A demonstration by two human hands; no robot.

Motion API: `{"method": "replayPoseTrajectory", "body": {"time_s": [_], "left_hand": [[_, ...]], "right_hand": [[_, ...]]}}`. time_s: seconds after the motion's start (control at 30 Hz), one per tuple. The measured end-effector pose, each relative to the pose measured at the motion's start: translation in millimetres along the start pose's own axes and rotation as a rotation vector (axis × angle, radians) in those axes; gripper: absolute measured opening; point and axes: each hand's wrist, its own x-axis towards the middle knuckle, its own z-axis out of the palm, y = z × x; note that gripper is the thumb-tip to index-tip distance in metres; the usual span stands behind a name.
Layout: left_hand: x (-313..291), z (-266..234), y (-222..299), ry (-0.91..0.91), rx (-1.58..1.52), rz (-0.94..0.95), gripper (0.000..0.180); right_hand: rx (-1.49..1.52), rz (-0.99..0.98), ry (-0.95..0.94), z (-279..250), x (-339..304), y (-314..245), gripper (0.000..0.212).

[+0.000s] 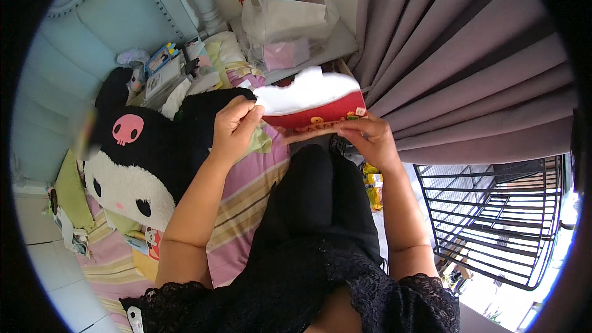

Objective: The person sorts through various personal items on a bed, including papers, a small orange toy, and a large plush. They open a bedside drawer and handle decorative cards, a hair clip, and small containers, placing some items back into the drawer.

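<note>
A red and white printed sheet or flat packet (330, 106) is held up in front of me, above my knees. Its upper part is bright white with an uneven top edge, and yellow figures run along the red lower part. I cannot make out its exact kind. My left hand (235, 124) pinches its left end between thumb and fingers. At the lower right corner, my right hand (371, 139) grips the edge, thumb against fingers. Below the sheet lie my black-clad legs.
A large black and white plush toy (129, 182) lies left on the striped bedsheet (240, 225). Behind it, boxes and small items crowd the blue headboard (117, 18). A plastic bag (290, 21) stands on a nightstand. Grey curtains (456, 55) and a black metal rack (493, 209) are right.
</note>
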Motion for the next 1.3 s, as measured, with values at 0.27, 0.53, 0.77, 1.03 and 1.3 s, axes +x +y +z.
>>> {"method": "replayPoseTrajectory", "body": {"time_s": [0.27,0.53,0.77,1.03,1.3], "left_hand": [[11,-1,8,-0.566,-0.707,-0.762,0.065],[3,19,-13,-0.325,-0.346,-0.445,0.069],[13,36,-19,-0.387,-0.16,-0.091,0.071],[116,19,-34,0.156,-0.794,-0.413,0.057],[239,17,-66,-0.125,0.811,-0.057,0.044]], "right_hand": [[0.26,0.228,-0.214,14,13,16,0.022],[0.559,0.281,-0.39,-7,23,22,0.035],[0.462,0.605,-0.13,21,51,72,0.049],[0.367,0.368,0.499,17,156,83,0.031],[-0.263,0.15,0.445,3,348,143,0.034]]}}
